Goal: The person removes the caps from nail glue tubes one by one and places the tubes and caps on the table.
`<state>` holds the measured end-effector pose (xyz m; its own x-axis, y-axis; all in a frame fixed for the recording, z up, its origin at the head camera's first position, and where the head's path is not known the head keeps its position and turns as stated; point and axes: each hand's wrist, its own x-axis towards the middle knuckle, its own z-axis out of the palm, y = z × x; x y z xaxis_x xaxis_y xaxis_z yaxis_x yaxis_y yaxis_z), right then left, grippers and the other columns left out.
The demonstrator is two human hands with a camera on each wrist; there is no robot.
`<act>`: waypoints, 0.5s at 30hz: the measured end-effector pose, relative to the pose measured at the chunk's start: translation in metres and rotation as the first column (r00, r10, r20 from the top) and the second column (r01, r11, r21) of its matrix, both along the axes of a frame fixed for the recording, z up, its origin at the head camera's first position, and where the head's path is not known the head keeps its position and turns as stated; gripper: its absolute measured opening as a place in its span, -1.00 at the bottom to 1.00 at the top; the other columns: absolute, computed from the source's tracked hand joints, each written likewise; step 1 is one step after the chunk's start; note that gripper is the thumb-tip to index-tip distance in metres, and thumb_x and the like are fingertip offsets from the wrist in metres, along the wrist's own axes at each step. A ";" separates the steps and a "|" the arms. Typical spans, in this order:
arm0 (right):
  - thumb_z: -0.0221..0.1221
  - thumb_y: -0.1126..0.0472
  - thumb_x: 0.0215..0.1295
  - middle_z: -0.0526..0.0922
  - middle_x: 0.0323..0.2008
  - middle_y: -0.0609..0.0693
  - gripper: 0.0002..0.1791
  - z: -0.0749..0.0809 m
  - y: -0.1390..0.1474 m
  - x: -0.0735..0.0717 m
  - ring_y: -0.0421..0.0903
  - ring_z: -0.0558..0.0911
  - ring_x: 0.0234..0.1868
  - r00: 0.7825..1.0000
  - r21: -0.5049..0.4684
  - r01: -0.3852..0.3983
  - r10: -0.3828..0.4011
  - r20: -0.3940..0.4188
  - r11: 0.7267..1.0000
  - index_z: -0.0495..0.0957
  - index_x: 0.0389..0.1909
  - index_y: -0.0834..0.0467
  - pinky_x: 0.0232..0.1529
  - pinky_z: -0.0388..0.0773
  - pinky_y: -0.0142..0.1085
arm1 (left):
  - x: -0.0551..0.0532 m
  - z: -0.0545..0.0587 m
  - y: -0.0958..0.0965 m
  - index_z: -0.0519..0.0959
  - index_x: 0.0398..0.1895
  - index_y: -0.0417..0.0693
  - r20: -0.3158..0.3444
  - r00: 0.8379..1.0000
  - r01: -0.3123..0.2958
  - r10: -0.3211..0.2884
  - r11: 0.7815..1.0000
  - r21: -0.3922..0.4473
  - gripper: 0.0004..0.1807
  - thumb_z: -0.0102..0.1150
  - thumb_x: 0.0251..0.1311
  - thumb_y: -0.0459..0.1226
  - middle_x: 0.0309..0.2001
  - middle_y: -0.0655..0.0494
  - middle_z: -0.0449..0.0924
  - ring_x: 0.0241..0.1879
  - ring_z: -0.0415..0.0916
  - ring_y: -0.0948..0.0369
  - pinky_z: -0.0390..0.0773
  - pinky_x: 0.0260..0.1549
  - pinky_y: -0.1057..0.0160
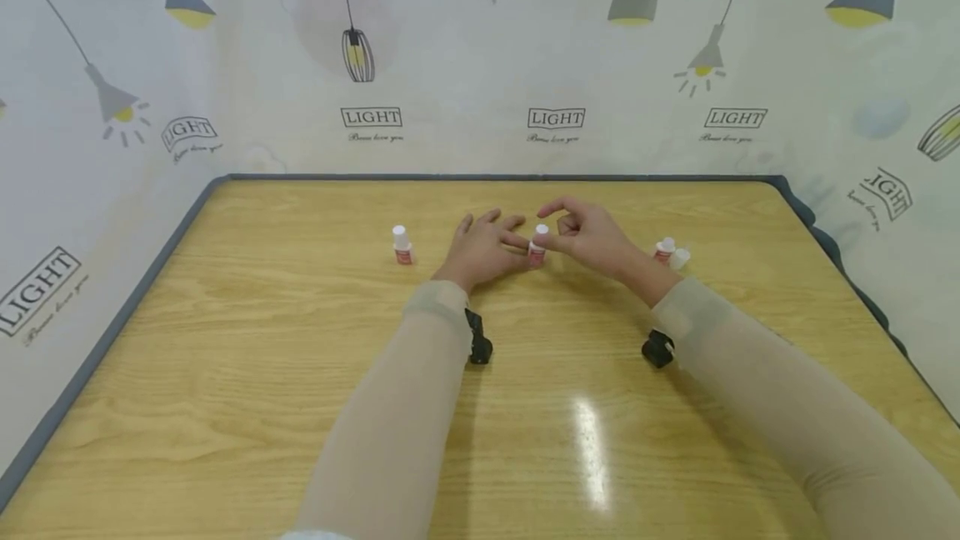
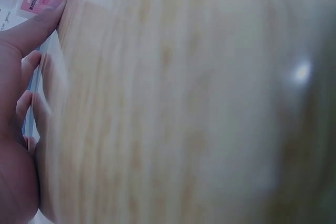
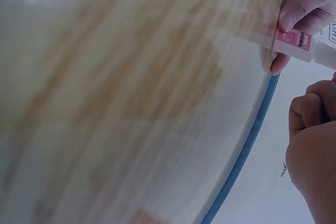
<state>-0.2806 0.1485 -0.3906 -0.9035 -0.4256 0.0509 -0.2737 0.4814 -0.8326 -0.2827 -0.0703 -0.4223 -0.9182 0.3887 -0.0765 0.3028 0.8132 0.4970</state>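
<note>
A small white bottle (image 1: 537, 255) with a pink-red label and white cap (image 1: 542, 230) stands upright on the table. My left hand (image 1: 486, 250) pinches its lower body between thumb and a finger, its other fingers spread. In the right wrist view the left thumb lies on the pink label (image 3: 294, 38). My right hand (image 1: 596, 238) is beside the cap, the index finger above it and the thumb overlapping the bottle's neck; a gap shows between these fingertips. Its remaining fingers are curled toward the palm, seen in the right wrist view.
A similar capped bottle (image 1: 402, 247) stands to the left. Right of my right hand, another bottle (image 1: 664, 250) stands against a small white object (image 1: 680, 258). The wooden table (image 1: 300, 407) has a dark blue edge (image 1: 495, 177), with a lamp-patterned wall (image 1: 465, 65) behind.
</note>
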 end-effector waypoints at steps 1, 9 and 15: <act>0.44 0.05 0.38 0.19 -0.70 -0.21 -0.51 0.000 0.000 0.000 -0.26 0.13 -0.66 1.000 0.002 0.004 -0.004 0.005 1.000 0.57 0.17 0.23 -0.58 0.12 -0.38 | 0.000 0.000 0.000 0.68 0.28 0.48 -0.001 1.000 0.000 0.000 1.000 0.002 -0.46 0.23 0.33 0.36 0.68 0.35 0.21 0.76 -0.15 0.07 -0.37 0.72 -0.24; 0.42 -0.03 0.40 0.23 -0.63 -0.16 -0.64 -0.002 -0.001 0.000 -0.22 0.19 -0.62 0.999 0.066 0.045 -0.044 -0.028 0.997 0.59 -0.03 0.11 -0.52 0.20 -0.34 | 0.000 0.000 -0.001 0.68 0.29 0.47 0.002 1.000 0.001 -0.001 1.000 0.004 -0.48 0.26 0.34 0.31 0.67 0.38 0.21 0.77 -0.16 0.09 -0.37 0.72 -0.22; 0.41 0.00 0.42 0.21 -0.62 -0.15 -0.68 -0.002 -0.002 -0.001 -0.22 0.17 -0.61 0.999 0.056 0.042 -0.040 -0.029 0.998 0.60 -0.03 0.12 -0.53 0.20 -0.34 | -0.001 0.000 -0.001 0.67 0.30 0.47 0.004 1.000 0.002 -0.002 1.000 -0.002 -0.47 0.25 0.34 0.33 0.68 0.39 0.20 0.77 -0.17 0.09 -0.37 0.72 -0.22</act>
